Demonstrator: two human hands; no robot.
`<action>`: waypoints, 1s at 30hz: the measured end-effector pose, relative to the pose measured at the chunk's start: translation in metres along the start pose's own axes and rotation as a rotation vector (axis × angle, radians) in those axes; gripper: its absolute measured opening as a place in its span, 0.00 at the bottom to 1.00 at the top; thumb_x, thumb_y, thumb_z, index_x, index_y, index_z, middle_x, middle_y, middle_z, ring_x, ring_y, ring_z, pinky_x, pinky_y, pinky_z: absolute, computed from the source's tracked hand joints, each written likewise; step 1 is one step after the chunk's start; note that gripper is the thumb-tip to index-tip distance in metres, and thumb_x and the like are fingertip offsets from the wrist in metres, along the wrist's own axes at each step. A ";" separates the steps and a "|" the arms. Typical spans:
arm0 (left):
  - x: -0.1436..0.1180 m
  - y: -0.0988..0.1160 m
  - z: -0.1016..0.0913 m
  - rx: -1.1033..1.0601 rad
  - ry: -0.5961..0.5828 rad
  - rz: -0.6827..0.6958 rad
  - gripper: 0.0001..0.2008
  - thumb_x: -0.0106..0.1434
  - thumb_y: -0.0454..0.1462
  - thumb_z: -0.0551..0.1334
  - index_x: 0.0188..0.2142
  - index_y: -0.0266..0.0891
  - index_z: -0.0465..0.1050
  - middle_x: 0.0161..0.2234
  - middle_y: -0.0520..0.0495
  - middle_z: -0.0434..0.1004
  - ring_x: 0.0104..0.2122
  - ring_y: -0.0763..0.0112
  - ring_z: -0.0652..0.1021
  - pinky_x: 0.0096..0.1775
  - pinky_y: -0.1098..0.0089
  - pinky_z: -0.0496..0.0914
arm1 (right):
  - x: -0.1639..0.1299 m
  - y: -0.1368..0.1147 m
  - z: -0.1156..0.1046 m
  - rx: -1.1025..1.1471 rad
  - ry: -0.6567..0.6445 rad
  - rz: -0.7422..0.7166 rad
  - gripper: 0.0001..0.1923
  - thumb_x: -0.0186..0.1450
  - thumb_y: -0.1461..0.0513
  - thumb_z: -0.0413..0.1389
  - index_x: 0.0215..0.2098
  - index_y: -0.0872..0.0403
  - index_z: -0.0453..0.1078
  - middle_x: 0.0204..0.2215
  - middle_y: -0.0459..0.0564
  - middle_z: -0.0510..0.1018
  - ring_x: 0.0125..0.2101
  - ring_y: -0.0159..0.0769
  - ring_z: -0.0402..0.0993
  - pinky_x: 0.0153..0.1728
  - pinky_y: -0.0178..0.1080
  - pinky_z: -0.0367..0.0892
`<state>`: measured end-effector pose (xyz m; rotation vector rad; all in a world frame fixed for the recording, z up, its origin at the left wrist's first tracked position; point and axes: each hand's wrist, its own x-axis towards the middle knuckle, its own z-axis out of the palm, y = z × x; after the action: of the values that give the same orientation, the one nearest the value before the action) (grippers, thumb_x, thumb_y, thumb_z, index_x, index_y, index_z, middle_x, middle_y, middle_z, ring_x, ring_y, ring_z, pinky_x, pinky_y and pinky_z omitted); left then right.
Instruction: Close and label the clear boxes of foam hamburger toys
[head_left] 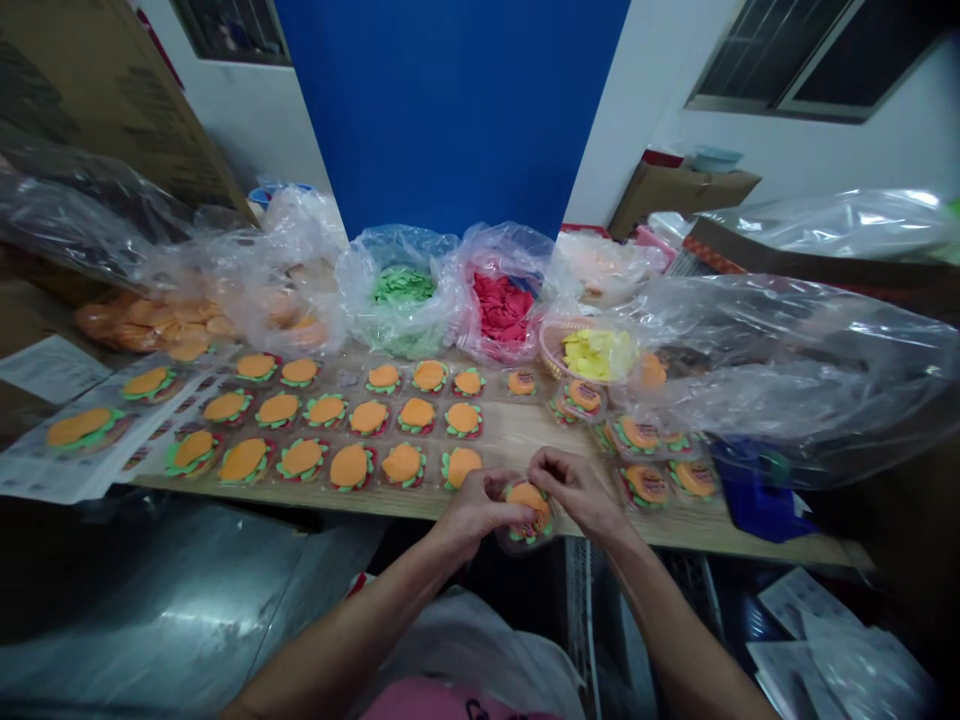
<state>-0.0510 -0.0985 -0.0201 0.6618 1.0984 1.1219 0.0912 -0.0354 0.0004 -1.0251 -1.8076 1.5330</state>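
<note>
Over the table's front edge, a clear plastic box with a toy burger (528, 512) inside is held by my left hand (480, 508), its thumb across the orange top. Dark print shows on that top. My right hand (574, 485) is at the box's upper right corner, thumb and fingertips pinched together; what they grip, if anything, is too small to make out. To the left stand rows of open clear boxes with orange-topped burgers (350, 467). On the right are stacked boxes with printed burgers (643, 484).
Behind the rows are plastic bags of green pieces (403, 285), red pieces (502, 305) and orange pieces (161, 322). A pink basket (551, 345) holds yellow pieces. A large clear plastic sheet (787, 350) drapes over the right side, near a blue bin (757, 505).
</note>
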 end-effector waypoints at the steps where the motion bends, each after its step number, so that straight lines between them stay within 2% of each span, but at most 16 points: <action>1: 0.000 0.000 0.001 0.007 0.010 -0.004 0.20 0.34 0.34 0.71 0.30 0.31 0.74 0.26 0.48 0.75 0.27 0.71 0.73 0.31 0.73 0.65 | 0.000 0.002 0.002 0.010 0.028 0.001 0.13 0.56 0.55 0.56 0.21 0.56 0.64 0.19 0.42 0.62 0.22 0.28 0.57 0.24 0.32 0.54; 5: 0.000 0.000 0.000 -0.022 0.025 0.024 0.17 0.37 0.37 0.70 0.28 0.32 0.73 0.26 0.48 0.74 0.25 0.73 0.72 0.31 0.72 0.65 | -0.006 0.019 0.008 0.126 0.277 -0.006 0.12 0.56 0.56 0.55 0.21 0.55 0.62 0.18 0.41 0.61 0.21 0.28 0.56 0.23 0.32 0.54; 7: 0.000 -0.002 -0.002 -0.041 0.008 0.043 0.17 0.39 0.38 0.70 0.29 0.32 0.72 0.27 0.47 0.74 0.26 0.73 0.72 0.32 0.72 0.65 | -0.008 0.026 0.007 0.166 0.316 0.008 0.12 0.57 0.57 0.55 0.21 0.55 0.62 0.18 0.41 0.61 0.21 0.28 0.56 0.23 0.32 0.54; 9: 0.000 -0.003 -0.003 -0.007 -0.021 0.044 0.16 0.39 0.37 0.69 0.29 0.31 0.72 0.27 0.47 0.74 0.27 0.72 0.72 0.32 0.72 0.66 | -0.009 0.026 0.002 0.104 0.234 0.021 0.12 0.57 0.57 0.55 0.21 0.55 0.63 0.18 0.42 0.63 0.22 0.28 0.57 0.23 0.32 0.54; 13: 0.003 -0.005 -0.005 0.171 -0.159 -0.004 0.15 0.37 0.35 0.69 0.27 0.32 0.72 0.24 0.49 0.73 0.26 0.71 0.71 0.30 0.72 0.65 | -0.005 0.011 -0.003 -0.047 -0.090 0.011 0.10 0.57 0.57 0.55 0.25 0.56 0.67 0.21 0.44 0.67 0.25 0.30 0.60 0.26 0.32 0.56; 14: 0.004 -0.005 -0.005 0.217 -0.181 -0.021 0.15 0.36 0.35 0.69 0.26 0.32 0.72 0.23 0.50 0.72 0.25 0.71 0.71 0.30 0.73 0.64 | -0.003 0.008 -0.003 -0.051 -0.141 0.013 0.10 0.57 0.57 0.55 0.25 0.56 0.67 0.21 0.44 0.67 0.24 0.30 0.60 0.26 0.32 0.56; 16: 0.005 -0.004 -0.006 0.287 -0.183 -0.042 0.15 0.36 0.36 0.69 0.25 0.32 0.72 0.22 0.51 0.71 0.25 0.71 0.71 0.28 0.73 0.63 | -0.001 0.006 0.001 -0.031 -0.160 0.031 0.11 0.56 0.56 0.56 0.22 0.56 0.65 0.19 0.42 0.64 0.23 0.29 0.58 0.24 0.32 0.55; 18: 0.006 -0.004 -0.008 0.317 -0.152 -0.035 0.15 0.37 0.38 0.69 0.25 0.32 0.71 0.22 0.52 0.70 0.25 0.72 0.70 0.28 0.74 0.63 | -0.002 0.009 0.007 0.028 -0.085 0.061 0.13 0.55 0.56 0.57 0.20 0.55 0.63 0.18 0.42 0.62 0.22 0.28 0.56 0.23 0.32 0.54; 22: 0.003 -0.006 -0.007 0.227 -0.013 0.056 0.18 0.39 0.41 0.70 0.28 0.33 0.70 0.24 0.51 0.70 0.25 0.74 0.70 0.28 0.75 0.63 | -0.009 0.027 0.019 0.274 0.248 0.090 0.13 0.54 0.55 0.57 0.21 0.55 0.62 0.17 0.40 0.59 0.19 0.26 0.52 0.20 0.31 0.51; 23: 0.002 -0.008 -0.006 0.167 -0.005 0.068 0.19 0.39 0.41 0.70 0.29 0.33 0.70 0.25 0.51 0.70 0.26 0.74 0.70 0.29 0.74 0.64 | -0.011 0.031 0.020 0.330 0.316 0.092 0.13 0.54 0.55 0.57 0.21 0.55 0.61 0.16 0.40 0.58 0.18 0.26 0.52 0.20 0.31 0.50; 25: -0.001 -0.010 -0.004 0.060 -0.033 0.068 0.19 0.41 0.41 0.69 0.32 0.33 0.70 0.27 0.50 0.72 0.27 0.74 0.71 0.31 0.73 0.65 | -0.014 0.035 0.018 0.364 0.359 0.088 0.13 0.54 0.55 0.57 0.21 0.55 0.61 0.17 0.40 0.58 0.18 0.26 0.52 0.20 0.31 0.51; 27: -0.002 -0.011 -0.004 0.042 -0.067 0.064 0.17 0.42 0.41 0.68 0.31 0.33 0.70 0.28 0.50 0.72 0.27 0.74 0.71 0.32 0.72 0.66 | -0.015 0.033 0.011 0.277 0.278 0.070 0.12 0.55 0.56 0.57 0.21 0.55 0.63 0.17 0.41 0.61 0.20 0.27 0.55 0.22 0.32 0.53; 30: 0.000 -0.010 -0.006 0.195 -0.151 0.030 0.15 0.40 0.39 0.69 0.27 0.33 0.70 0.24 0.52 0.70 0.25 0.74 0.69 0.29 0.74 0.63 | -0.013 0.022 0.002 0.066 0.019 0.045 0.12 0.55 0.55 0.57 0.24 0.56 0.66 0.20 0.43 0.66 0.23 0.29 0.60 0.26 0.32 0.56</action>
<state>-0.0533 -0.1024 -0.0311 0.9043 1.0794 0.9805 0.1014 -0.0456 -0.0208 -1.0523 -1.7195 1.5938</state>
